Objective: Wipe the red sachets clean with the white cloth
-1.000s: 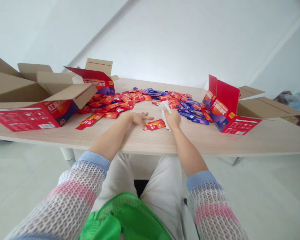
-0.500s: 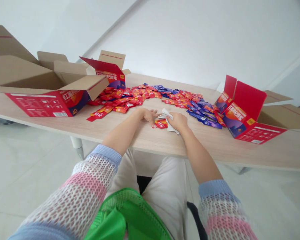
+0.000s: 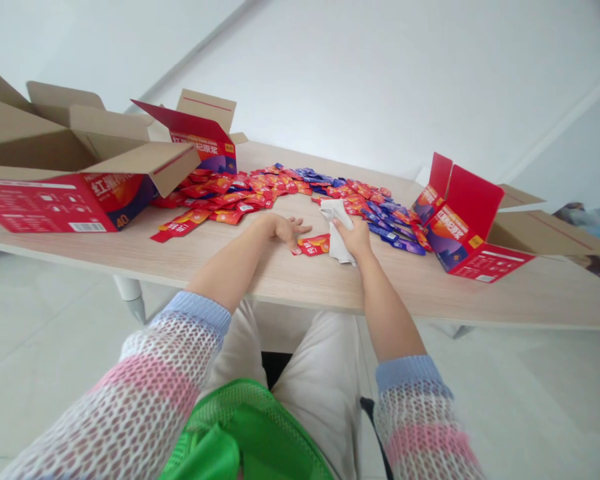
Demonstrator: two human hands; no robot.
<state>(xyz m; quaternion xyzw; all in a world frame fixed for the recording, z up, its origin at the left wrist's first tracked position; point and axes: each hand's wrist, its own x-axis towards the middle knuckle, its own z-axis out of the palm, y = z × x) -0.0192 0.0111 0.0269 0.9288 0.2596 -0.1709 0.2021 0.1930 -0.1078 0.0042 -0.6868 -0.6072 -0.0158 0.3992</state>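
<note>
Right hand (image 3: 359, 239) grasping white cloth (image 3: 338, 232), its edge at right end of red sachet (image 3: 316, 245); left hand (image 3: 284, 231) holding nothing, fingers spread, thumb at sachet's left end. Sachet flat on pale table (image 3: 300, 285), between hands. Beyond, heaped sachets (image 3: 233, 198) in an arc; open red cartons (image 3: 40, 203) left and right

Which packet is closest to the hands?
The red-and-orange packet between the left hand and the white cloth: it lies apart, while the rest crowd together in the curved heap.

Red-and-orange sachet (image 3: 315, 245), white cloth (image 3: 338, 249)
</note>
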